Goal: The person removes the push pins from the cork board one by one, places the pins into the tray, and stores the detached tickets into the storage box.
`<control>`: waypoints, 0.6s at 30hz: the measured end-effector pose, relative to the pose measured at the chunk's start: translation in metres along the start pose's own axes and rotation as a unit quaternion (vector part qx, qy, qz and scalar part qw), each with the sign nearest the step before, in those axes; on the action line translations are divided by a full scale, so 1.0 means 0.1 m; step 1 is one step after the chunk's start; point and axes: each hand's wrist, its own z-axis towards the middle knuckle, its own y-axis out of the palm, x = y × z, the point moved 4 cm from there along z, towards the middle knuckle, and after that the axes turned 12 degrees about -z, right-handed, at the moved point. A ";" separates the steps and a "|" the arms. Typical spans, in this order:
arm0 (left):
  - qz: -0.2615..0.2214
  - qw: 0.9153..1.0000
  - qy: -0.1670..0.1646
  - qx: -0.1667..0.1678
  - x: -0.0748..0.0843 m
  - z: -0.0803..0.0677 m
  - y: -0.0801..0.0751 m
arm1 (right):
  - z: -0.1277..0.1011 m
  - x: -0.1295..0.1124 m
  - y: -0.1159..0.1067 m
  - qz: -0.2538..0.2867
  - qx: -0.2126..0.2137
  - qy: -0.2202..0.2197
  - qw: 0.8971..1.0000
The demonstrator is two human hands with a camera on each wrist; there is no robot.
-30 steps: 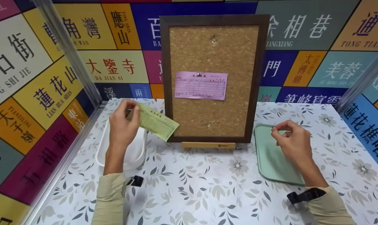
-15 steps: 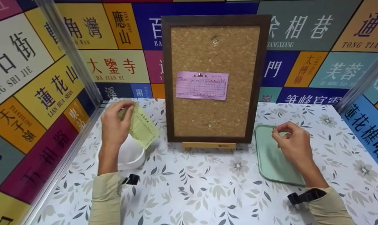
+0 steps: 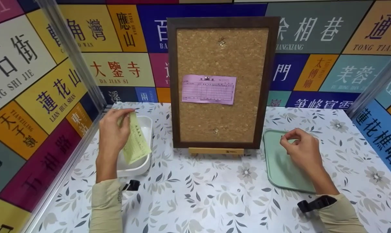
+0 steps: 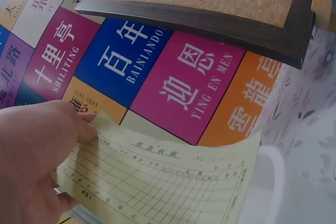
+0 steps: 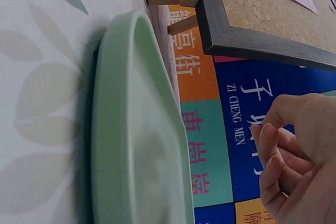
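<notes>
My left hand pinches the top edge of a yellow printed slip, which hangs over a white tray at the left. The left wrist view shows my thumb and fingers on the yellow slip. My right hand hovers over a pale green tray at the right, fingers curled and thumb against forefinger. I see nothing between those fingers. A framed cork board stands between the trays with a pink slip pinned on it.
The cork board rests on a small wooden stand. Two pins stick in the cork, one near the top and one near the bottom. Colourful sign walls close in the floral table on three sides.
My left hand has carried the yellow slip left and down from beside the board to over the white tray, turning it to hang downward. The right hand has stayed over the green tray.
</notes>
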 end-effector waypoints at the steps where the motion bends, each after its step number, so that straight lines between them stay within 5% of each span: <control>1: 0.007 1.000 -0.002 -0.006 -0.01 0.00 0.00 | 0.00 0.00 0.00 0.002 -0.001 -0.001 1.000; 18: 0.058 0.995 -0.016 -0.077 -0.16 -0.05 0.10 | 0.00 0.00 0.05 0.002 -0.021 -0.007 1.000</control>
